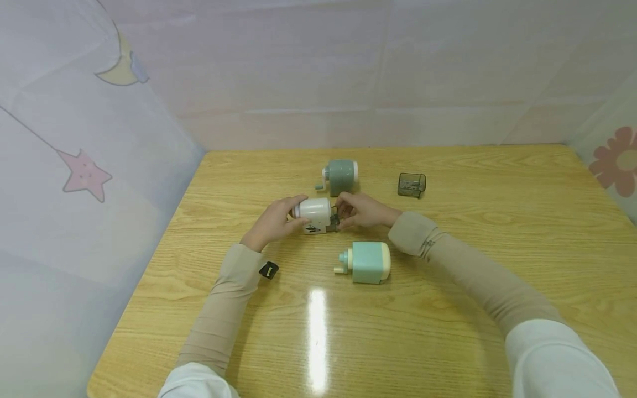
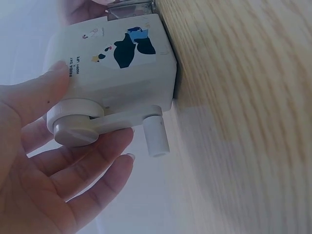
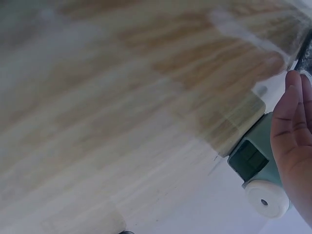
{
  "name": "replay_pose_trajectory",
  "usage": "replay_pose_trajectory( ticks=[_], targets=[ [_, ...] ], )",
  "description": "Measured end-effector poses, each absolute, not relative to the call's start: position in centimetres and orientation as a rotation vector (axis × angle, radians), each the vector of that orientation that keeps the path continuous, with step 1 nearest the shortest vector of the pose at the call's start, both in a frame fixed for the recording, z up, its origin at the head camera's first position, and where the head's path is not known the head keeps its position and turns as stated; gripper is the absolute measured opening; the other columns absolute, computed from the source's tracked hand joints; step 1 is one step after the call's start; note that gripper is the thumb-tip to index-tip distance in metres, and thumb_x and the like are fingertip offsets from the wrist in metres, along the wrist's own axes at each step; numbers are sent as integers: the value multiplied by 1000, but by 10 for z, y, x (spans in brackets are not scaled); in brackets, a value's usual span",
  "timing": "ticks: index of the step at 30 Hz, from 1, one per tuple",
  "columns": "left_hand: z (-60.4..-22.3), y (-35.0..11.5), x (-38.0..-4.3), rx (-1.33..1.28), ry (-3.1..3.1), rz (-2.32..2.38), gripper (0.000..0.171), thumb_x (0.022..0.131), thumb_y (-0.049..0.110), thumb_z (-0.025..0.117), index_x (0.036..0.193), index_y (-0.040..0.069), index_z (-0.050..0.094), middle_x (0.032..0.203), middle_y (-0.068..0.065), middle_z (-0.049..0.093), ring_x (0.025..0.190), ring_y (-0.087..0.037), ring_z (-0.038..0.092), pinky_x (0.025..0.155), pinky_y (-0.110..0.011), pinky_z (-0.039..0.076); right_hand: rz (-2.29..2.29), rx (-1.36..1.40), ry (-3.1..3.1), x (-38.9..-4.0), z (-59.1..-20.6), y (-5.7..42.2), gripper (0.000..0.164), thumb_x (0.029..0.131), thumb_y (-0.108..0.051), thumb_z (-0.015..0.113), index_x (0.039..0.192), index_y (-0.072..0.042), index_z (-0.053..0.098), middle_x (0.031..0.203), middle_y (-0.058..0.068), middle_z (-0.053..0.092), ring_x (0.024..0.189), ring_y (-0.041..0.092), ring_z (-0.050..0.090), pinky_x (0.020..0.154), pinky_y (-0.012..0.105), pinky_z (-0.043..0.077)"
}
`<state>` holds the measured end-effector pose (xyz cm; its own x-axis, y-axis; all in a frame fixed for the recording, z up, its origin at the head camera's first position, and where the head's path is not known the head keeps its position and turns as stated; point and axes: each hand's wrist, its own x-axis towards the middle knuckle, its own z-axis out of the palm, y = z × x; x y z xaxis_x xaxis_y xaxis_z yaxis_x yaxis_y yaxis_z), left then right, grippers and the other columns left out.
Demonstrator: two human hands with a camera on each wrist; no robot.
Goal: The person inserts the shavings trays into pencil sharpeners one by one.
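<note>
A white crank pencil sharpener (image 1: 316, 209) with a panda picture on its side stands on the table. My left hand (image 1: 276, 221) grips its crank end, thumb on the near side and fingers round the far side; the crank handle (image 2: 156, 136) points out past the fingers in the left wrist view. At the other end, my right hand (image 1: 363, 211) pinches a see-through dark shavings drawer (image 1: 333, 223), which sticks partly out of the sharpener. Shavings show in this drawer (image 3: 306, 61) at the edge of the right wrist view.
Behind the hands stands a dark green crank sharpener (image 1: 342, 176), its drawer slot (image 3: 249, 160) bare. A loose drawer (image 1: 411, 185) with shavings sits to the right. Nearer me are a mint crank sharpener (image 1: 368, 262) and a small black sharpener (image 1: 269, 270) by the left sleeve.
</note>
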<state>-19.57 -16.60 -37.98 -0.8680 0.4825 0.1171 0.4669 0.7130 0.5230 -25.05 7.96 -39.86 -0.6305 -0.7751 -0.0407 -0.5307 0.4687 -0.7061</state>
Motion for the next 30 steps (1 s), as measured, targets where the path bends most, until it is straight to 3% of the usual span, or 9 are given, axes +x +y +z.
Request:
replay_pose_trajectory(
  ticks=[30],
  targets=[
    [-379, -167, -196, 825, 2868, 898, 51, 84, 18, 66, 127, -2, 48, 95, -10, 61, 78, -19, 55, 68, -30, 47, -973, -1097, 2343, -255, -400, 68, 43, 75, -13, 74, 107, -1, 49, 93, 10, 61, 83, 19, 59, 77, 31, 49]
  ],
)
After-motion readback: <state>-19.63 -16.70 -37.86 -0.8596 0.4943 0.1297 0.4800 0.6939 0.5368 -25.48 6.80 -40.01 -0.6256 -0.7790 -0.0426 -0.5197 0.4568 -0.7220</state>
